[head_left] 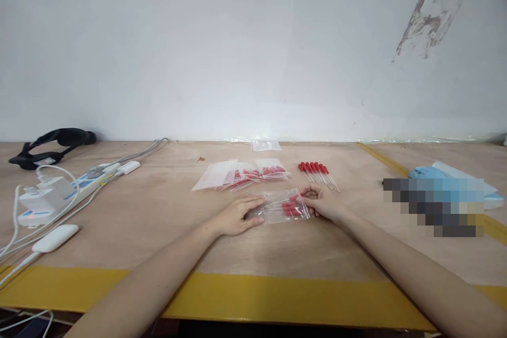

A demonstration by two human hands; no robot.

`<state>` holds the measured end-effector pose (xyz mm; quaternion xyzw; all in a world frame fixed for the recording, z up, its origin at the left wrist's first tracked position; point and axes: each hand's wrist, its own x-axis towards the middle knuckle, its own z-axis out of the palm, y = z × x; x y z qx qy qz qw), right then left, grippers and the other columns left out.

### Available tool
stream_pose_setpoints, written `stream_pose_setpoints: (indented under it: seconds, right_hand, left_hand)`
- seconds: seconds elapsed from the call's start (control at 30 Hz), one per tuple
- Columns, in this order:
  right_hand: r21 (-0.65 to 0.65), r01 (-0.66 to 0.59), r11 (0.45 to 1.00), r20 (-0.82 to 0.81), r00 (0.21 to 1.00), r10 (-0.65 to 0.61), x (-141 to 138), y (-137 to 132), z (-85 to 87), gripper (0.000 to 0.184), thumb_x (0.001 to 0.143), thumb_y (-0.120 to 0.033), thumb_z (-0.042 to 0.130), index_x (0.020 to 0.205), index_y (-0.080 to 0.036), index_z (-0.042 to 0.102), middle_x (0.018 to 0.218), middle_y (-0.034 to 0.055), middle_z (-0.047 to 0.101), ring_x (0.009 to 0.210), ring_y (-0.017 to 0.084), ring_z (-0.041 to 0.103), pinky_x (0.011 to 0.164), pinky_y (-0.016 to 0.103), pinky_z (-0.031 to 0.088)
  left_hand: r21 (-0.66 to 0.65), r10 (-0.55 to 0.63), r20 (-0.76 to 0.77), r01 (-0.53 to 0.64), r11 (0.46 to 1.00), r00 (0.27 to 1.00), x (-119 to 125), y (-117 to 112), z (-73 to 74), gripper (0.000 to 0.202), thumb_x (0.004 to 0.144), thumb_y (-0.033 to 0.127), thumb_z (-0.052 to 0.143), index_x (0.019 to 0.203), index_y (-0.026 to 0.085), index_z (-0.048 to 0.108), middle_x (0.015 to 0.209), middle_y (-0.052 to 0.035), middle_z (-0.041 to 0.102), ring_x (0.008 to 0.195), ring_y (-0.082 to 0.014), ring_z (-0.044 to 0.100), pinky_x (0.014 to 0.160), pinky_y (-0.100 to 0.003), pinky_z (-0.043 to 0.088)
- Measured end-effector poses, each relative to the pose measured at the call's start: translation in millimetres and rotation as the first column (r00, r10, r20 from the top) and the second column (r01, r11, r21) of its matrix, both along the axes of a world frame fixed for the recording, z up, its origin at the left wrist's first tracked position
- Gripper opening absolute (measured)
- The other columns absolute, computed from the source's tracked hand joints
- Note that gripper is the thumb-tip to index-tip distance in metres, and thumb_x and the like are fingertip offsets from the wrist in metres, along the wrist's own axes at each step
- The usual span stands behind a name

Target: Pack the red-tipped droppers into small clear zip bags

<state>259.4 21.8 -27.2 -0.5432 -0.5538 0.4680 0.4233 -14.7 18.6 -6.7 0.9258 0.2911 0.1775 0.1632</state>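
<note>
A clear zip-lock bag point(277, 214) lies flat on the table between my hands, with several red-topped droppers point(292, 208) inside, their red bulbs toward the zip end. My left hand point(238, 215) rests at the bag's left end, thumb and fingers spread. At the right end, the fingers of my right hand point(317, 202) pinch the bag by its zip edge. Just behind my right hand, a row of loose red-topped droppers point(314, 167) lies side by side, bulbs pointing away from me. A pile of bags point(241, 175) showing red contents lies beyond my left hand.
Near the wall lies a small flat bag point(266, 146). To the left are a power strip point(85, 182) with plugs and cables, a white adapter point(55, 238) and a black headset-like strap point(53, 145). A blue-and-white package point(451, 182), partly pixelated, lies right. Yellow tape point(253, 296) lines the front edge.
</note>
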Motion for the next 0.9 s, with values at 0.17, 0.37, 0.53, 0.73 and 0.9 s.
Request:
stream_pose_setpoints:
  seconds: [0.17,0.37,0.53,0.73,0.9]
  right_hand:
    - [0.017,-0.111,0.994,-0.178,0.978,0.112,-11.7,1.3,-0.7,0.021,0.065,-0.038,0.064,0.073,-0.019,0.059,0.062,0.0025,0.064,0.054,0.015,0.059,0.05,0.028,0.048]
    - [0.004,-0.066,0.998,-0.093,0.993,0.066,-5.9,-4.3,8.6,0.033,0.066,-0.033,0.064,0.094,-0.018,0.057,0.067,-0.0002,0.063,0.038,0.004,0.042,0.035,0.018,0.032]
    - [-0.069,-0.339,0.938,0.008,0.94,0.34,-0.9,-11.1,19.7,0.035,0.064,-0.038,0.065,0.091,-0.015,0.062,0.069,-0.0007,0.062,0.039,0.001,0.034,0.037,0.016,0.026]
    - [-0.028,-0.003,1.0,0.158,0.987,0.008,15.2,8.1,12.9,0.029,0.066,-0.038,0.059,0.084,-0.015,0.061,0.042,-0.0069,0.044,0.036,0.005,0.034,0.037,0.019,0.026]
    - [0.327,0.261,0.908,0.509,0.761,-0.402,35.8,51.3,17.8,0.011,0.062,-0.025,0.059,0.068,-0.016,0.06,0.064,0.0022,0.061,0.06,0.012,0.055,0.055,0.021,0.038]
  left_hand:
    - [0.004,0.0,-0.002,0.0,1.0,1.0,0.1,0.5,-0.2,0.053,0.084,0.044,0.047,0.132,0.024,0.034,0.133,-0.0054,0.04,0.123,-0.0198,0.036,0.102,-0.035,0.029]
    - [-0.001,-0.022,-0.004,0.022,1.0,1.0,0.0,1.0,-1.3,0.049,0.085,0.042,0.045,0.13,0.026,0.036,0.134,-0.0044,0.039,0.125,-0.0192,0.033,0.103,-0.035,0.027]
    - [-0.021,-0.022,-0.023,0.021,1.0,0.999,-0.2,0.3,-0.1,0.042,0.087,0.041,0.042,0.127,0.028,0.041,0.135,-0.0031,0.037,0.125,-0.0186,0.033,0.103,-0.036,0.027]
    - [-0.044,-0.014,-0.01,0.013,0.999,1.0,-0.4,0.0,-0.3,0.042,0.086,0.043,0.044,0.125,0.028,0.044,0.135,-0.0039,0.038,0.124,-0.0206,0.034,0.102,-0.037,0.029]
    - [-0.03,-0.008,-0.009,0.008,1.0,1.0,0.0,-1.6,0.6,0.04,0.086,0.042,0.044,0.123,0.027,0.046,0.134,-0.0043,0.039,0.123,-0.0206,0.035,0.101,-0.037,0.03]
